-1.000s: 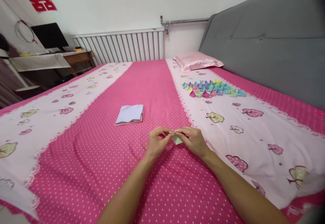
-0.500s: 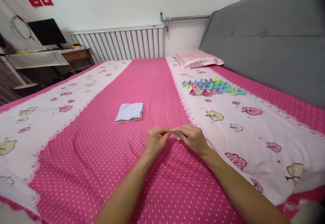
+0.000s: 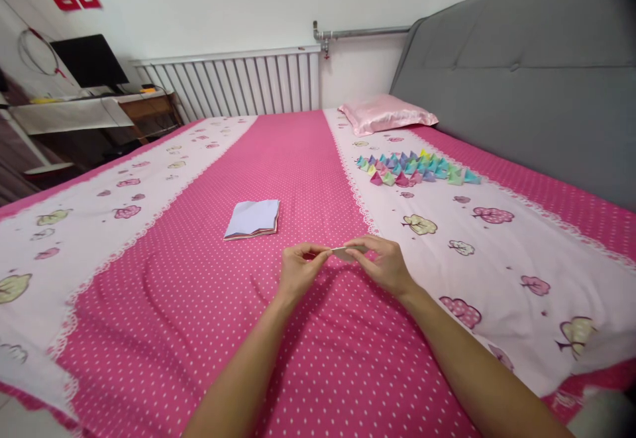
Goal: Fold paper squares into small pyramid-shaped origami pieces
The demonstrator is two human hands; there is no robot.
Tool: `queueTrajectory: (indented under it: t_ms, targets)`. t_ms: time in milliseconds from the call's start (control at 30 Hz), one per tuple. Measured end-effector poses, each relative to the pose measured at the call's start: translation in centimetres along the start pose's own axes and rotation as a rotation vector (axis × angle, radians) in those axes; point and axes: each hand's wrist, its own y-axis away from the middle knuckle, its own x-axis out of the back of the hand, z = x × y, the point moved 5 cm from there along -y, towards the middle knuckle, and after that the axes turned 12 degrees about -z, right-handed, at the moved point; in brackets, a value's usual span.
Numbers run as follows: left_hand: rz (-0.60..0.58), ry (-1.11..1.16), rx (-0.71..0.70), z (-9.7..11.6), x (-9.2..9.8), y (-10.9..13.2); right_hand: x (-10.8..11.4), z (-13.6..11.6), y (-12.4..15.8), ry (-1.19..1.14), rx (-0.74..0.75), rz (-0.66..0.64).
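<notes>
Just above the pink dotted bedspread, my left hand pinches one end of a small pale folded paper. My right hand grips the other end between thumb and fingers, which cover part of it. The paper looks narrow and nearly edge-on, so its exact shape is hard to make out. Beyond my left hand lies a stack of square paper sheets, white on top with coloured edges below. Farther off to the right, several small folded paper pieces in blue, green, pink, purple and yellow stand in rows.
A pink satin pillow lies at the far right of the bed, against the grey padded headboard. Behind the bed are a white radiator and a pipe. At far left stands a desk with a black monitor.
My hands have drawn slightly apart and up, showing more of the pale paper between them. The sheet stack and the folded pieces stay where they were.
</notes>
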Motion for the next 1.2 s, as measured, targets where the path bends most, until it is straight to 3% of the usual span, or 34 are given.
queueTrajectory:
  t_ms: [233, 367, 533, 767, 967, 1200]
  targets:
    - [-0.063, -0.124, -0.063, 0.1, -0.4, -0.1, 0.1, 0.3, -0.1, -0.07, -0.068, -0.041]
    - [-0.107, -0.278, -0.164, 0.7, -1.1, 0.2, -0.4, -0.2, -0.2, -0.005, -0.028, -0.111]
    - [-0.128, -0.394, -0.192, 1.0, -1.8, 0.3, -1.2, -0.5, -0.2, 0.018, 0.01, -0.153]
    - [-0.174, -0.269, -0.181, 0.9, -2.0, 0.2, -1.1, -0.1, -0.2, -0.101, -0.022, -0.172]
    - [-0.226, -0.203, -0.156, 0.8, -2.1, 0.3, -1.2, -0.5, -0.2, -0.076, 0.044, -0.231]
    - [-0.17, -0.21, -0.141, 1.1, -1.8, 0.2, -1.1, -0.9, -0.2, -0.08, 0.044, -0.211]
